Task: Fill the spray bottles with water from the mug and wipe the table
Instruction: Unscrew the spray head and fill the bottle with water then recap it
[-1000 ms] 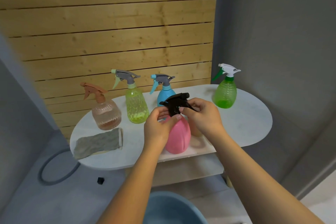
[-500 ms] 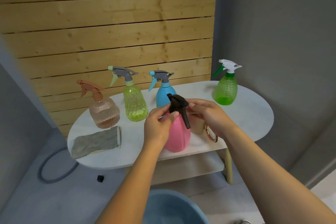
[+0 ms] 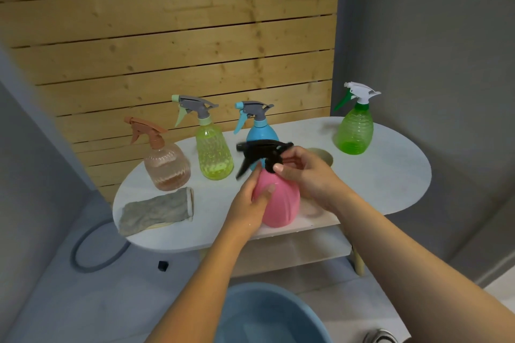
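A pink spray bottle (image 3: 281,203) stands near the front edge of the white oval table (image 3: 395,184). My left hand (image 3: 250,203) grips its body on the left side. My right hand (image 3: 303,172) pinches the black trigger head (image 3: 260,154) at the bottle's neck; the head points left and looks blurred. A beige mug (image 3: 323,154) shows just behind my right hand, mostly hidden. A grey cloth (image 3: 156,210) lies at the table's left front.
Along the back stand a peach bottle (image 3: 167,164), a yellow-green bottle (image 3: 213,153), a blue bottle (image 3: 260,131) and, far right, a green bottle (image 3: 355,133). A blue basin (image 3: 267,317) sits on the floor below. A grey hose loop (image 3: 92,253) lies left.
The black trigger head has turned on the pink bottle's neck, from pointing toward me to pointing left. My left hand slid from the neck down onto the bottle's body.
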A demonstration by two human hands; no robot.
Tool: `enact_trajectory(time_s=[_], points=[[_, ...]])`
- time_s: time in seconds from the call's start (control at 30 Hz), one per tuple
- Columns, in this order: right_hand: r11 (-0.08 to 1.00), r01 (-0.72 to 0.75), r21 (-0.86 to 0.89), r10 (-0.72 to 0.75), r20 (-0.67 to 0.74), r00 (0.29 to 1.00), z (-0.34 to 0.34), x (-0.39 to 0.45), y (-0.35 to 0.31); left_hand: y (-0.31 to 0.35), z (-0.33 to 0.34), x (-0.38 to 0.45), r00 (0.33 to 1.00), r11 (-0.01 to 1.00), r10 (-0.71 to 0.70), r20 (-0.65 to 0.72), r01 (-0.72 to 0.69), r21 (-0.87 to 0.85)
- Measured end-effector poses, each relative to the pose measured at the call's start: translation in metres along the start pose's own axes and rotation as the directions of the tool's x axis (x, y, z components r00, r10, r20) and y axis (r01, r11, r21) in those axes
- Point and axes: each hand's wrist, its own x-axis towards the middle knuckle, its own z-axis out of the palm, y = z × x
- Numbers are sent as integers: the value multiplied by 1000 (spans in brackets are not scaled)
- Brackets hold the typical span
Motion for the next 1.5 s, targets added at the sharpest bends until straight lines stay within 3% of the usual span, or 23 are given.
enact_trajectory(time_s=[0.13, 0.23, 0.3, 0.47, 0.67, 0.73, 0.9, 1.1, 1.2, 1.33, 1.5], points=[[996, 4, 86, 16, -227, 974, 26, -9, 10, -3, 3, -1, 1000, 998, 22, -10, -23, -50], [977, 5, 214, 25, -139, 990, 23, -12, 13, -3, 4, -1, 1000, 997, 8, -17, -9, -80], [990, 10, 144, 3, -94, 996, 18, -12, 15, -4, 3, -1, 1000, 997, 5, -20, -7, -77], [992, 64, 113, -24, -327, 945, 32, -12, 14, -5, 5, -3, 999, 993, 10, -42, -15, -115], [987, 78, 140, -39, -266, 963, 40, -19, 20, -7, 6, -2, 998, 994, 24, -57, -30, -106], [988, 86, 126, -41, -320, 946, 41, -18, 21, -8, 7, -1, 998, 995, 24, -66, -30, -99], [952, 110, 285, 25, -432, 901, 51, -20, 22, -12, 9, 0, 997, 992, 19, -78, -29, -125], [991, 134, 15, -120, -352, 928, 39, -31, 32, -11, 6, -2, 997, 992, 8, -79, -17, -124], [988, 150, -23, -150, -303, 941, 32, -34, 38, -11, 7, -4, 996, 991, 12, -87, -23, -129], [996, 92, -9, -91, -298, 950, 13, -35, 32, -12, 6, -3, 997, 995, 14, -70, -21, -93], [994, -24, 106, 42, -170, 985, -12, -16, 18, -16, 0, 0, 1000, 997, -1, -3, 1, -81]])
